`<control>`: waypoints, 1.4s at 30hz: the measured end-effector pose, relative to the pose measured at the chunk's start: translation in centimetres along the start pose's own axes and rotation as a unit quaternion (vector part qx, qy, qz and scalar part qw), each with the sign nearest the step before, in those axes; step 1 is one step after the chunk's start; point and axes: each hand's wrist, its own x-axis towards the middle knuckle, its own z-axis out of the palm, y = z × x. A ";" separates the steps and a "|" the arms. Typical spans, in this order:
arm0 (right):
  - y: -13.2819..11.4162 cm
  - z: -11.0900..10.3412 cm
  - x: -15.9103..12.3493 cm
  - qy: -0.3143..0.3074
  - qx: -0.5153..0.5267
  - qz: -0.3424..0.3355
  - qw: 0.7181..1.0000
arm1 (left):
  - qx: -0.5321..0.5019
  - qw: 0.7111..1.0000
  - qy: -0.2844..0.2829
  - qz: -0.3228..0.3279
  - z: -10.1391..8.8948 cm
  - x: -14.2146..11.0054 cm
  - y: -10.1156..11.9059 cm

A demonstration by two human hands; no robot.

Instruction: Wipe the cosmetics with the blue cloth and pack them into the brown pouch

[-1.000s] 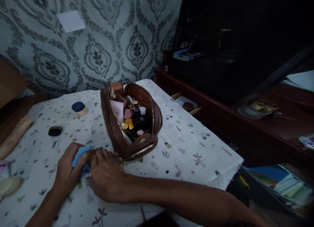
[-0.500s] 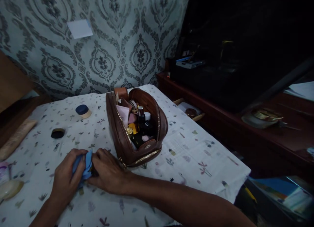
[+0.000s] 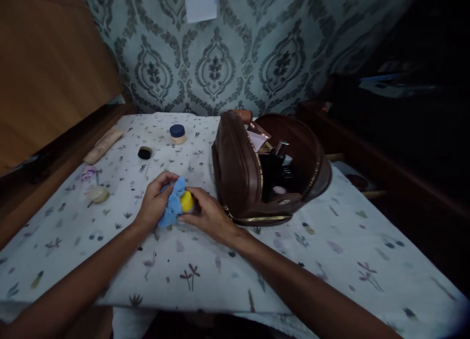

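Observation:
My left hand is closed around a crumpled light-blue cloth. The cloth presses against a small container with a yellow top. My right hand grips that container from the other side, its fingers hiding most of the body. Just right of my hands stands a brown toiletry bag, unzipped and gaping. Inside it a lipstick tube, a pink packet and dark items are visible. Beyond my hands sit a jar with a dark-blue lid and a small black round item.
A beige tube lies at the left edge of the patterned tablecloth. Near it are a pinkish item and a pale oval object. A wooden panel rises at left; dark furniture borders the right.
The view has swung left, so everything appears further right. The yellow-topped container, hidden by the hands before, now shows between the cloth and my right hand.

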 end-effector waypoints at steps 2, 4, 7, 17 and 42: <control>0.1 0.2 -0.1 0.016 0.025 0.003 1.000 | -0.063 0.997 -0.010 -0.054 -0.1 -0.1 0.0; 0.1 0.4 -0.1 0.033 0.043 0.026 0.998 | -0.088 0.992 -0.022 -0.083 -0.2 -0.2 0.1; -0.1 0.7 -0.1 0.047 0.067 0.074 0.994 | -0.031 0.997 -0.067 0.011 -0.6 -0.3 0.5; 0.0 0.9 -0.3 0.055 0.136 0.120 0.982 | 0.136 0.940 -0.186 0.252 -0.5 -1.2 0.9; -1.3 1.1 -1.0 0.096 0.348 0.148 0.921 | 0.305 0.884 -0.196 0.294 -1.6 -0.6 -0.9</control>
